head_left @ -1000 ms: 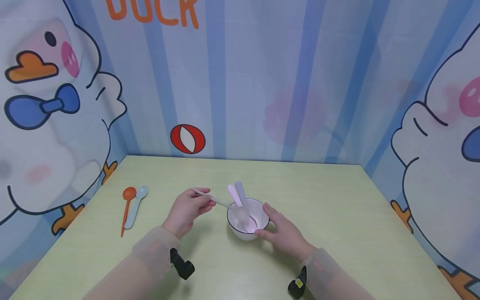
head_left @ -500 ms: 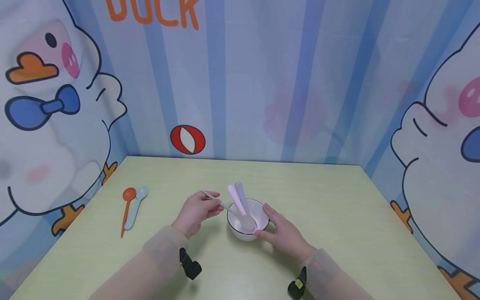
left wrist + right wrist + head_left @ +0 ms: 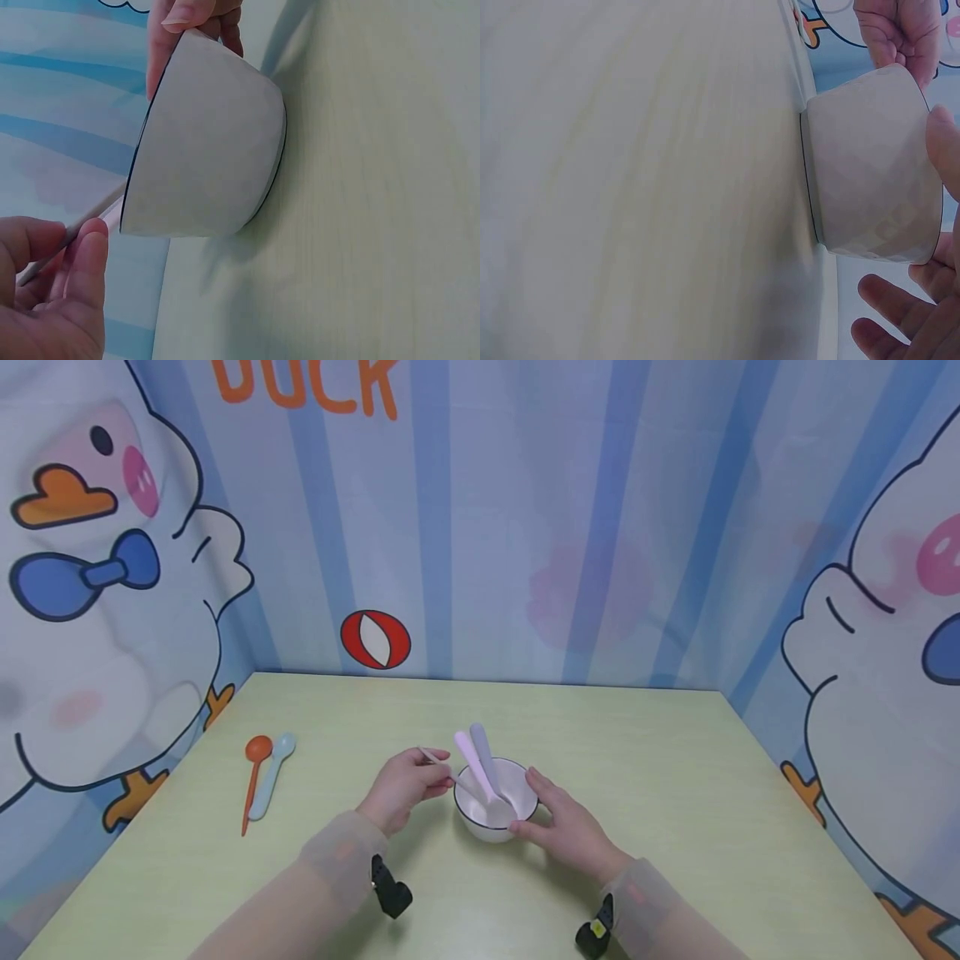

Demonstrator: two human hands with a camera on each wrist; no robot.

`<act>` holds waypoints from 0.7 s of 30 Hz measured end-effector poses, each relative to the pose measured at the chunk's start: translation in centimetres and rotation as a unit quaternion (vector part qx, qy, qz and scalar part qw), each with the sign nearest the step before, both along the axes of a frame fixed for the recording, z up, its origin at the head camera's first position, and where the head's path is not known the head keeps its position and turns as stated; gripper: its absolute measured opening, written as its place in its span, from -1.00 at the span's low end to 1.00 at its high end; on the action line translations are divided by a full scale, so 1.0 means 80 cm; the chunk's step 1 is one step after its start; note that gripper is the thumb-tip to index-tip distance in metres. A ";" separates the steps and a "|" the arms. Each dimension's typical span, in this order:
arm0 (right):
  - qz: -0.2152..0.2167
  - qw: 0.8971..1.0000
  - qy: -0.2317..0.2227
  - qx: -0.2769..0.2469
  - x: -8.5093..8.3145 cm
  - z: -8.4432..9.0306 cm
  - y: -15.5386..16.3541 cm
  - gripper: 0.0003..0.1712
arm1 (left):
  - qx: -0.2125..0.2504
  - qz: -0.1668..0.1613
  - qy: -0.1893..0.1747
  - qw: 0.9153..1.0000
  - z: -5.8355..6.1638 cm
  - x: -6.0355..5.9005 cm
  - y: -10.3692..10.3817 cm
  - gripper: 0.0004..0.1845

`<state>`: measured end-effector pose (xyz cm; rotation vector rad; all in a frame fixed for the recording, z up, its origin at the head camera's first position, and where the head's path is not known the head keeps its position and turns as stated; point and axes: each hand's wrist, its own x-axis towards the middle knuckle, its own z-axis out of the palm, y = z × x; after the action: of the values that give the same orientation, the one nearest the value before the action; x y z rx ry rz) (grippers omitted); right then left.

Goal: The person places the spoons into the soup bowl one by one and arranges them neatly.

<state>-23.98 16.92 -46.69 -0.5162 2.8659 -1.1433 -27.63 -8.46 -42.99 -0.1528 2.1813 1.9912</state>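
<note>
Near the middle of the table (image 3: 675, 760) sits one white bowl (image 3: 495, 817), upright. The left hand (image 3: 405, 785) pinches a thin pale spoon (image 3: 450, 770) between thumb and curled fingers; its long axis runs from ten o'clock, where the handle end pokes past the fingers, down toward four o'clock, its head inside the bowl. The right hand (image 3: 562, 822) cups the bowl's right side with thumb and gently bent fingers on the wall. Two more spoons stand in the bowl, one pink (image 3: 468, 753) and one lilac (image 3: 482, 747), handles pointing to about eleven o'clock. Two others, orange (image 3: 253, 777) and light blue (image 3: 272, 772), lie side by side well apart at nine o'clock.
</note>
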 end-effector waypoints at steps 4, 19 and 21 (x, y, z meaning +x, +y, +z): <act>0.003 1.000 0.002 -0.002 -0.001 -0.001 0.001 0.03 | 0.000 0.001 0.003 1.000 -0.004 -0.005 0.001 -0.61; 0.004 1.000 0.004 0.001 -0.001 0.000 0.001 0.03 | 0.006 0.018 0.009 1.000 -0.018 -0.014 0.007 -0.68; 0.004 1.000 0.004 0.002 -0.001 -0.001 0.001 0.02 | -0.002 0.022 0.008 1.000 -0.020 -0.014 0.007 -0.68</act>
<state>-24.04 16.99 -46.74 -0.5324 2.8704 -1.1380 -28.75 -7.87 -44.59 -0.1857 2.2099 2.0190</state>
